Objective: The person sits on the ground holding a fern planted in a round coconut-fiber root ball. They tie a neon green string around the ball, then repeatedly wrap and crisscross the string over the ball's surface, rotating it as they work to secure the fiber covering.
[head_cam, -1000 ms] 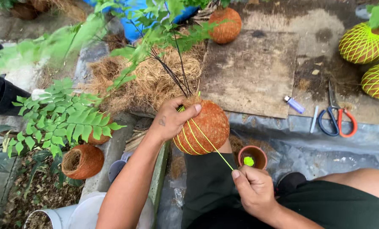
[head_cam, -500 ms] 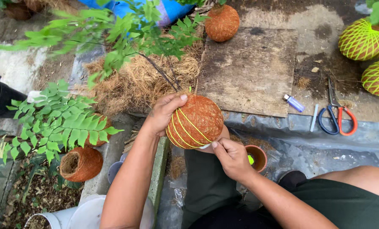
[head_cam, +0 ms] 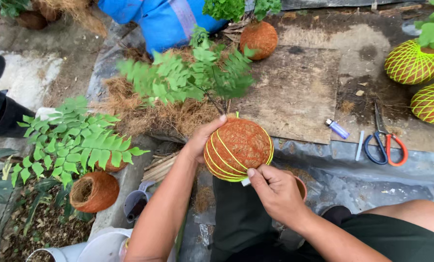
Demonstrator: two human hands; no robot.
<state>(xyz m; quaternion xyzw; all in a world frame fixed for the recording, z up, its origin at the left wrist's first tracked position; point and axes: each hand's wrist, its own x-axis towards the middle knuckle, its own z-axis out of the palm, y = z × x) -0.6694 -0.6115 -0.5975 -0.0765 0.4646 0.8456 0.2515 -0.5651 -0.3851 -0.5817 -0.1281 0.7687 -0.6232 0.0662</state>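
I am cupping the fibre ball (head_cam: 238,149) with my left hand (head_cam: 202,140) just in front of the board (head_cam: 294,92), while my right hand (head_cam: 274,190) is pinching the yellow string (head_cam: 217,157) under it. It looks firm, rough, crumbly and fairly heavy, so I am gripping its sides. Its fern (head_cam: 187,77) is pointing away from me, toward the board's far-left corner.

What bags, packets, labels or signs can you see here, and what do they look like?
Blue sack: top of the view, behind the ferns, bulging and soft, bright blue with a pale stripe.
Lighter: on the ground right of the fibre ball, small, pale purple tube, no label legible.
No signs or screens in view.
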